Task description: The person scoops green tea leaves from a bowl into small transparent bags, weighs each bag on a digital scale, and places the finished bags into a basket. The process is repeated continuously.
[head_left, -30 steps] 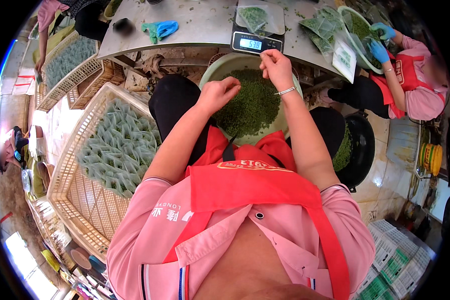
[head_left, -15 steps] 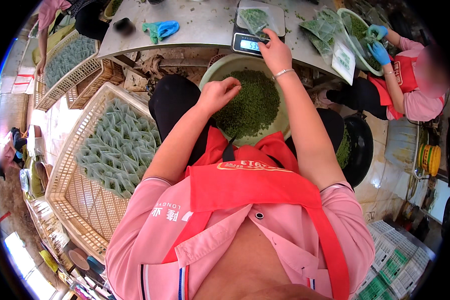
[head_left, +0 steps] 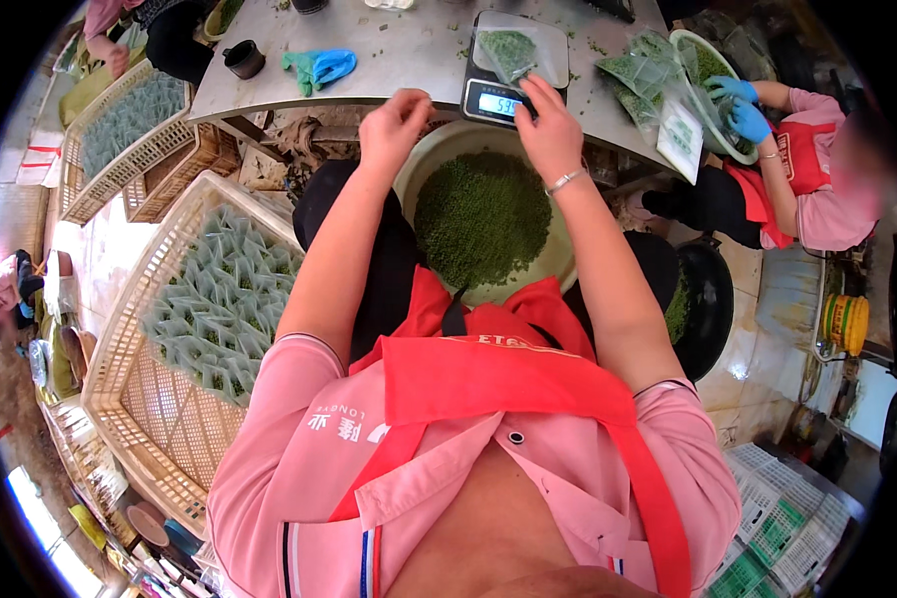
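On the digital scale [head_left: 490, 103] at the table's front edge lies a clear plastic bag [head_left: 509, 54] part filled with small green grains. My right hand [head_left: 550, 128] is at the scale's near right corner, its thumb and fingers apart, fingertips close to the bag's near edge; whether they touch it I cannot tell. My left hand [head_left: 393, 130] is raised left of the scale, above the rim of a pale tub [head_left: 564, 231]. Its fingers are pressed together, and anything between them is hidden. Loose green grains [head_left: 482, 221] fill much of the tub, between my knees.
At my left, a cream plastic crate [head_left: 135, 374] holds many filled bags [head_left: 224, 299]. A blue-green glove [head_left: 319, 68] and dark cup [head_left: 243, 60] lie on the metal table [head_left: 399, 55]. Across to the right, a blue-gloved co-worker [head_left: 807, 149] works at a tub; a black pan [head_left: 710, 304] stands nearby.
My left hand has moved up and left, from over the grains to the table edge. My right hand has drawn slightly back, its fingers off the bag's top. The bag stays on the scale.
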Demonstrator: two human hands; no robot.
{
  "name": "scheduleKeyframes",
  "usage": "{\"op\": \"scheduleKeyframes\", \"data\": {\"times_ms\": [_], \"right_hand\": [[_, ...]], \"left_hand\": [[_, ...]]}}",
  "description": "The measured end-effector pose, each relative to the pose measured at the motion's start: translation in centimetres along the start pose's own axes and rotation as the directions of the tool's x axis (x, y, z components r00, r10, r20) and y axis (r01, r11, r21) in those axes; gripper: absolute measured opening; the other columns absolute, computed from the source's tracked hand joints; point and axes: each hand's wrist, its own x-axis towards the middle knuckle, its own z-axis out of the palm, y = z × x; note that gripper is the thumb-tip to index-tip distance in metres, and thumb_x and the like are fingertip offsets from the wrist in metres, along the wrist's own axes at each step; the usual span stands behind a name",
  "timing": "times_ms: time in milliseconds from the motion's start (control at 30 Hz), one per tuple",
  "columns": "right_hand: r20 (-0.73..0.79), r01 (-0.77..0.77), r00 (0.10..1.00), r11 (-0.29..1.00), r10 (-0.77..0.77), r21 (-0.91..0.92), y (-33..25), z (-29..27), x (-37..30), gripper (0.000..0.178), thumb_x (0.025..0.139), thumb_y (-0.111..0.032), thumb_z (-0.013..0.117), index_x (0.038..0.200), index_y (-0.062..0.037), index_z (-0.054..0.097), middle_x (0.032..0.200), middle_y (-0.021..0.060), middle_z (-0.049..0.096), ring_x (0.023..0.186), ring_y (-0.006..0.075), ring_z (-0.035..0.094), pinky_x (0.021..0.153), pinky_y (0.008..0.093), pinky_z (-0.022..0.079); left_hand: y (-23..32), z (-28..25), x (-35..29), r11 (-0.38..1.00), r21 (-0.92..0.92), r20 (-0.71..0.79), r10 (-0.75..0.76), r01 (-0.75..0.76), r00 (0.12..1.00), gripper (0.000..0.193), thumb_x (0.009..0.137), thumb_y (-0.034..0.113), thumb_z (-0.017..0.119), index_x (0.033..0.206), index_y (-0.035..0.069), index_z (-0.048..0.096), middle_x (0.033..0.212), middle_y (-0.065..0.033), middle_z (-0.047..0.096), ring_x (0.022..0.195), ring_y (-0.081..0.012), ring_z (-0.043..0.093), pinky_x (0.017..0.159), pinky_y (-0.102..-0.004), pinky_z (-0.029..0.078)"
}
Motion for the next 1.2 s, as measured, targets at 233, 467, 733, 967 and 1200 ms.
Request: {"op": "scheduleKeyframes", "data": {"times_ms": [233, 467, 733, 967, 1200], "right_hand": [[0.189, 0.153, 0.978, 0.926, -0.091, -0.346, -0.1, 1.5, 5.7, 0.022, 0.088, -0.025, 0.05, 0.105, -0.0154, 0.06, 0.115, 0.0082, 0.057, 0.081, 0.0304, 0.064, 0.066, 0.0415, 0.052], [0.53, 0.436, 0.796, 0.884, -0.291, -0.169, -10.1, 0.8, 4.1, 0.014, 0.081, -0.017, 0.053, 0.084, -0.0095, 0.065, 0.091, 0.0081, 0.062, 0.078, 0.0273, 0.065, 0.066, 0.0384, 0.053], [0.64, 0.376, 0.748, 0.907, -0.175, -0.191, -8.5, 3.7, 3.8, 0.016, 0.08, -0.013, 0.052, 0.089, -0.0077, 0.065, 0.094, 0.0108, 0.061, 0.081, 0.0306, 0.064, 0.068, 0.0403, 0.052], [0.656, 0.274, 0.755, 0.902, 0.012, -0.333, -7.8, 3.2, 2.3, 0.025, 0.081, -0.013, 0.049, 0.101, -0.0059, 0.061, 0.125, 0.0135, 0.051, 0.09, 0.031, 0.063, 0.074, 0.0422, 0.052], [0.561, -0.228, 0.827, 0.885, -0.044, 0.407, -6.3, -2.8, 3.0, 0.031, 0.077, -0.005, 0.056, 0.106, -0.0095, 0.065, 0.105, 0.0111, 0.06, 0.084, 0.0208, 0.065, 0.072, 0.0327, 0.051]], "left_hand": [[0.9, 0.5, -0.5, 0.917, 0.388, -0.11, 0.144, -0.091, 0.983, 0.021, 0.081, 0.031, 0.065, 0.093, 0.014, 0.064, 0.073, -0.0049, 0.067, 0.07, -0.0212, 0.065, 0.064, -0.0323, 0.05], [0.2, 0.3, 0.8, 0.703, 0.707, -0.074, 0.177, -0.073, 0.981, 0.045, 0.073, 0.033, 0.069, 0.11, 0.014, 0.054, 0.074, -0.0118, 0.064, 0.067, -0.0315, 0.062, 0.057, -0.0414, 0.047], [-0.2, 0.7, -0.3, 0.751, 0.624, -0.042, 0.306, -0.215, 0.951, 0.049, 0.073, 0.027, 0.067, 0.118, 0.015, 0.052, 0.08, -0.0123, 0.065, 0.071, -0.0323, 0.063, 0.059, -0.0431, 0.048], [0.1, 1.0, -0.5, 0.706, 0.614, 0.077, 0.389, -0.351, 0.918, 0.059, 0.069, 0.024, 0.069, 0.124, 0.016, 0.048, 0.087, -0.01, 0.065, 0.076, -0.0325, 0.063, 0.062, -0.0429, 0.048], [1.3, 1.1, -0.5, 0.801, 0.596, -0.021, 0.077, -0.049, 0.997, 0.052, 0.076, 0.042, 0.066, 0.119, 0.016, 0.053, 0.083, -0.0105, 0.067, 0.078, -0.0312, 0.064, 0.066, -0.039, 0.05]]}}
